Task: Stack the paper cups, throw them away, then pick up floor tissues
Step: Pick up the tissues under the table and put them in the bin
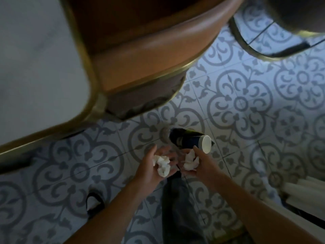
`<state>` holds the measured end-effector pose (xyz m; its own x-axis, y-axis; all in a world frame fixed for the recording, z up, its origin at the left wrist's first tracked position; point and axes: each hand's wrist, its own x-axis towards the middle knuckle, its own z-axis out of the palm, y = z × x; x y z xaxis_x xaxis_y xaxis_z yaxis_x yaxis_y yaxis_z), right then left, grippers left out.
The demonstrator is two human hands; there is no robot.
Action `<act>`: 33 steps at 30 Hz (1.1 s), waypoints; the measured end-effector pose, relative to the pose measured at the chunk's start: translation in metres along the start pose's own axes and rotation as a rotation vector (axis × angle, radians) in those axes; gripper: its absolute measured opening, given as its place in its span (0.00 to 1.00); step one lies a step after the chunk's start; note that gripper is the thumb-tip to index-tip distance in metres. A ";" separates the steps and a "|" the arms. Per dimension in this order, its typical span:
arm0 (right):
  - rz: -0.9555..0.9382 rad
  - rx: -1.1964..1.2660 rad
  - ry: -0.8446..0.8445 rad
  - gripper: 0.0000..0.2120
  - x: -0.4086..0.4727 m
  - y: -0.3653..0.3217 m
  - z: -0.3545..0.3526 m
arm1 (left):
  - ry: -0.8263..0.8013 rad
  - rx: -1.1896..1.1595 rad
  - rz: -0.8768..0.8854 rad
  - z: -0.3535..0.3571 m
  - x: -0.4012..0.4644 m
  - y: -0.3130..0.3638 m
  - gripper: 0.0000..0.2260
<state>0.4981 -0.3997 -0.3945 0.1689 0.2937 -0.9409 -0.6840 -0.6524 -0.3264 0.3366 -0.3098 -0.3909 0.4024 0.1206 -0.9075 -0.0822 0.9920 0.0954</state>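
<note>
Tissues fill both hands above the tiled floor (246, 103): left hand (154, 166) fingers cup one crumpled tissue (162, 164), right hand (195, 161) fingers grasp another tissue (190, 162), a paper cup (198, 142) just beyond them.

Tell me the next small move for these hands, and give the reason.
Probably pass the crumpled white tissue from the right hand into the left hand, which already cups another crumpled white tissue. That frees the right fingers, now also pinching the dark blue paper cup.
</note>
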 end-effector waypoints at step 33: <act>-0.094 -0.190 0.233 0.10 0.126 -0.017 -0.150 | 0.358 0.284 -0.165 0.154 0.195 -0.106 0.13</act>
<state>0.6373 -0.4564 -0.5208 0.3984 0.2056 -0.8938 -0.5163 -0.7552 -0.4039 0.5641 -0.3862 -0.5152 0.0460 -0.0096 -0.9989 0.2280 0.9737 0.0011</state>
